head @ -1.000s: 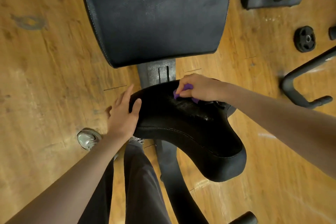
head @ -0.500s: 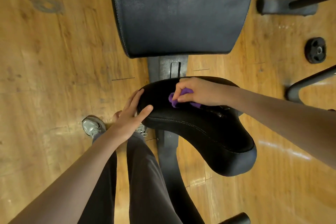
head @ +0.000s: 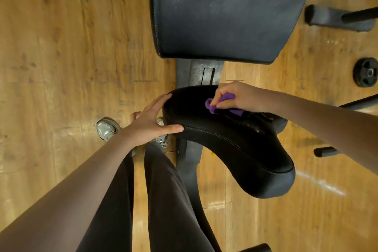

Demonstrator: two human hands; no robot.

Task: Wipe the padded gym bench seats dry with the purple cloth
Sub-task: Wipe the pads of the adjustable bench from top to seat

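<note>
Right hand is pinching a bunched purple cloth, fingers curled round it, pressing it on the small seat pad. Left hand is bracing the pad's near edge, fingers straight, gripping nothing. Advice: spread the cloth flatter, work long overlapping strokes toward the glistening wet patch. Pad is black, grainy, stitched, rounded. Large back pad is looking smooth and streaky.
</note>
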